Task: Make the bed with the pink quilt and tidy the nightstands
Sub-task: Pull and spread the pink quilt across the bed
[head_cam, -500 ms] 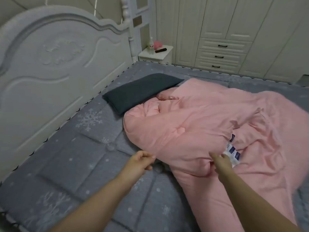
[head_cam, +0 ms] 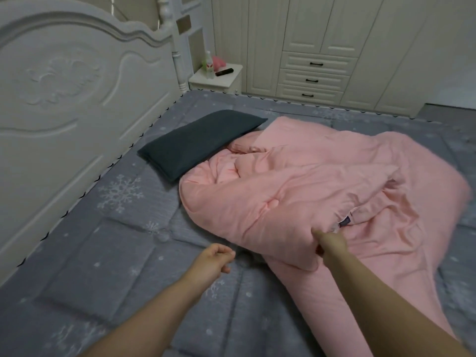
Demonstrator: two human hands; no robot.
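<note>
Beyond the right hand's (head_cam: 331, 243) grip, the pink quilt (head_cam: 309, 191) lies bunched on the bed (head_cam: 108, 266), its far fold against a dark pillow (head_cam: 198, 143). A nightstand (head_cam: 216, 79) stands far beyond, by the headboard (head_cam: 64, 86). The right grip is closed, pinching the quilt's near edge. Left of it, the left hand (head_cam: 211, 261) hovers loosely curled, holding nothing.

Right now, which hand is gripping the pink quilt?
The right hand, pinching the pink quilt by its label. The left hand hovers loosely curled, holding nothing.
</note>
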